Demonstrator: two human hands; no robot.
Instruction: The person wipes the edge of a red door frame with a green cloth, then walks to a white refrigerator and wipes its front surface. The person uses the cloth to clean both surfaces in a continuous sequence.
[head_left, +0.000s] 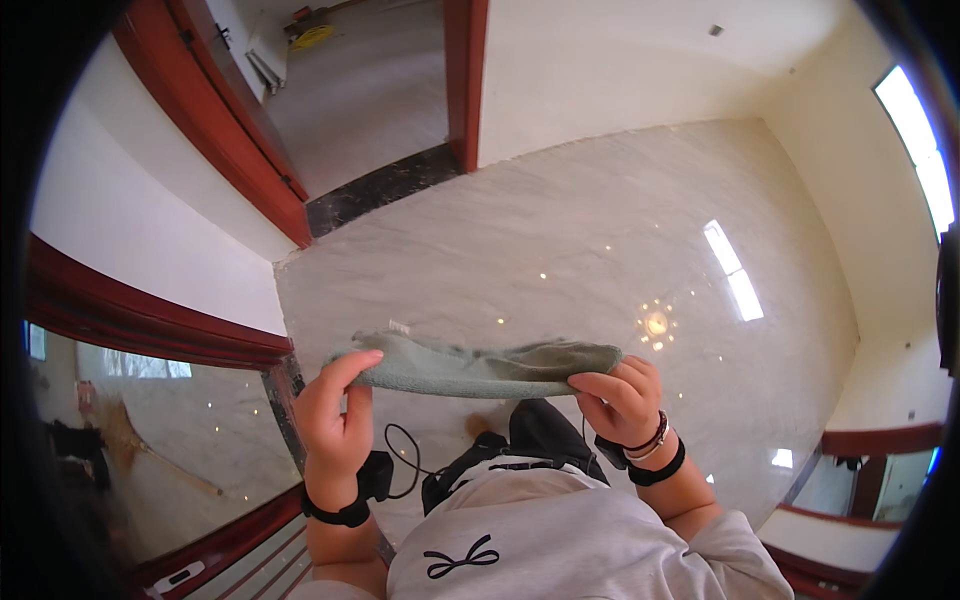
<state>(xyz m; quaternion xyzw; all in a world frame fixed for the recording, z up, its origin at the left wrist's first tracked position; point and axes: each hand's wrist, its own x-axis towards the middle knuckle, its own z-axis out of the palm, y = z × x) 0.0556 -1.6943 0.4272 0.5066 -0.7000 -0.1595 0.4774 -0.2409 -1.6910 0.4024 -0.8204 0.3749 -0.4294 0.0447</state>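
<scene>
A grey-green cloth, apparently a towel, is stretched sideways in front of my body above the floor. Its near edge runs almost straight between my hands, while the far side hangs in loose folds. My left hand pinches the left end between thumb and forefinger. At the other end, my right hand grips the cloth, with its fingers partly hidden behind the fabric. Dark bands circle both wrists, and bracelets show on the right one. A black cable loops beside my left wrist.
Glossy marble-look floor spreads ahead, reflecting lights and a window. A red-framed doorway with a black stone threshold opens ahead-left. Through another doorway at left lies a broom. A pale wall bounds the far side.
</scene>
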